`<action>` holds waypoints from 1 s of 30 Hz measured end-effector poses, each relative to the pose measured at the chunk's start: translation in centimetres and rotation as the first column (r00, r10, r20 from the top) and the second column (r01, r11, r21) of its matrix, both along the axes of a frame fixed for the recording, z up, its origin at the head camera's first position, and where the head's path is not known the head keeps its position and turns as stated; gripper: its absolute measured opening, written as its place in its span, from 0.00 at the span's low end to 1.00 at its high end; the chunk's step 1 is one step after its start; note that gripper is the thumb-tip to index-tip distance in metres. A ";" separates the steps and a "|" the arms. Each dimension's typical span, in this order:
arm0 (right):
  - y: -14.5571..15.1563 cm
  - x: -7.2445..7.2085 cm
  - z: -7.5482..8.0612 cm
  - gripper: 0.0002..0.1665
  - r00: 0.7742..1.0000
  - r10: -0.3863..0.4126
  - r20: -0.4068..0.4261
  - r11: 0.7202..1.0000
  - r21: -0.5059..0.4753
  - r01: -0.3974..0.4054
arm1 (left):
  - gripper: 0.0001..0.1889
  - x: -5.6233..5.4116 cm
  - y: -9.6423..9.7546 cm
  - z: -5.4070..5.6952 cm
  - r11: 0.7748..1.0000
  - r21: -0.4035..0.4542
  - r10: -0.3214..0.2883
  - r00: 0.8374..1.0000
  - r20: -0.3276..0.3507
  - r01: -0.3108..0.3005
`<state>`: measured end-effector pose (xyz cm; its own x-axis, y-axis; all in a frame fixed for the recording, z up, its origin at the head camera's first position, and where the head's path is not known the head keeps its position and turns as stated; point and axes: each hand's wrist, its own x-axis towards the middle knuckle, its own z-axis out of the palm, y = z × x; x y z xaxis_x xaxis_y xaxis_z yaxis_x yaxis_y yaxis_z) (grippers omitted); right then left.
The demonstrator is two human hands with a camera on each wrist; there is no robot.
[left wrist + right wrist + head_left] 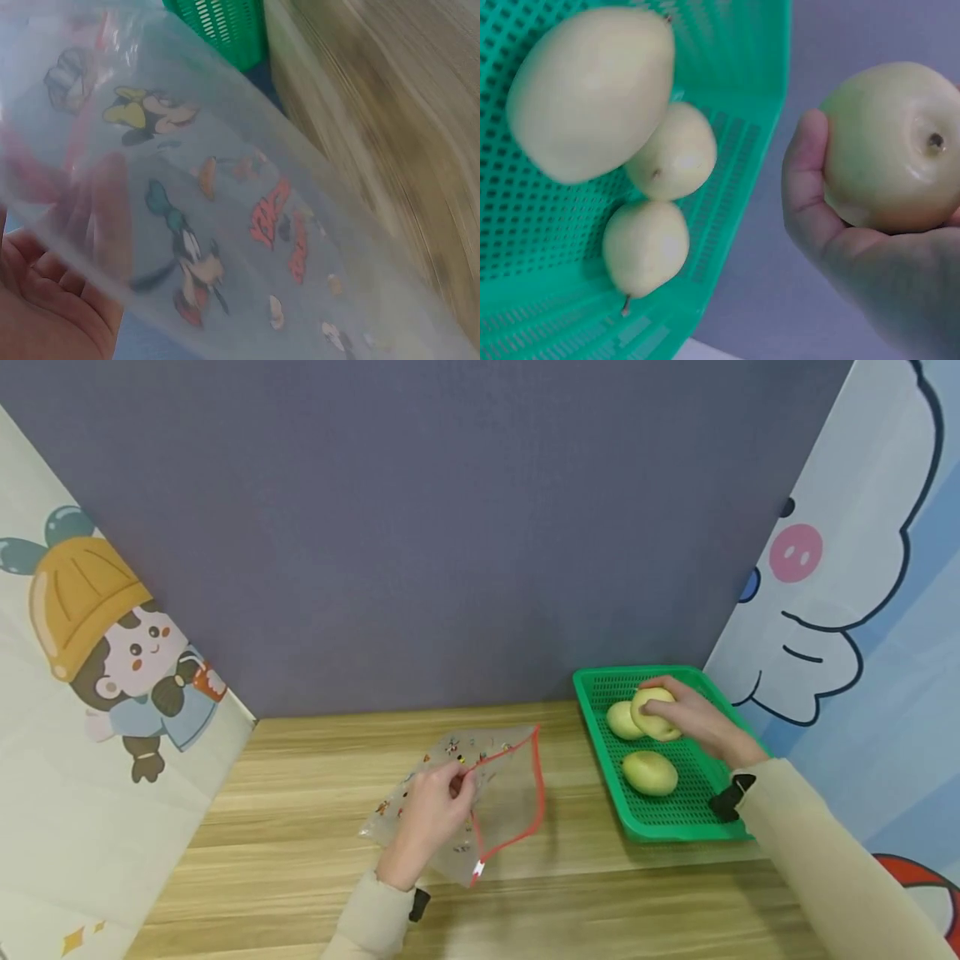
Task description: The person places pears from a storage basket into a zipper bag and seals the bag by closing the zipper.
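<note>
Left hand (431,802): fingers curled, pinching the clear printed bag (508,802) by the upper side of its red-edged mouth. Bag sits lower centre of the head frame, over the worktop (292,827); mouth gapes toward the right. White slider (478,868) is at the mouth's lower corner. Left wrist view: film with cartoon prints fills most of the frame, part of the hand showing through it at left.

Right hand (693,718): thumb and fingers wrapped round the held fruit (654,714), pale yellow-green and round. It's right of centre in the head frame, over the green basket (633,831). Right wrist view has it at the right edge, stem dimple facing the camera, seen against grey outside the basket rim.

Basket contents: right wrist view shows three more fruits, a big-looking one (592,94) upper left, a middle one (675,154) and a lower one (646,247) with its stem pointing down. Head view shows only two in there; can't tell if the upper one touches the held fruit.

Backdrop: grey panel (450,527) behind, cartoon-printed panels at both sides.
</note>
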<state>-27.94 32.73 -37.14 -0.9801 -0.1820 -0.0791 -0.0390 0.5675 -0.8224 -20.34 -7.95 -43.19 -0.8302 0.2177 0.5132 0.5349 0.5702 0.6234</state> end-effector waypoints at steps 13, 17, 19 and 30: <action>-2.4 2.5 1.3 0.34 0.993 0.054 -0.108 0.998 -0.009 -0.055 | 0.07 -0.2 0.1 0.1 1.000 -0.007 0.001 1.000 -0.008 -0.001; -3.1 3.4 1.7 0.33 0.988 0.077 -0.137 0.997 -0.020 -0.080 | 0.07 -0.2 0.1 0.1 1.000 -0.006 0.005 1.000 -0.010 -0.005; -3.5 3.9 1.9 0.31 0.985 0.080 -0.151 0.996 -0.026 -0.085 | 0.07 -0.2 0.1 0.1 1.000 -0.004 0.004 1.000 -0.011 -0.004; -5.4 6.0 2.5 0.30 0.968 0.106 -0.228 0.991 -0.059 -0.122 | 0.07 -0.2 0.2 -0.1 1.000 -0.013 0.019 1.000 -0.019 -0.019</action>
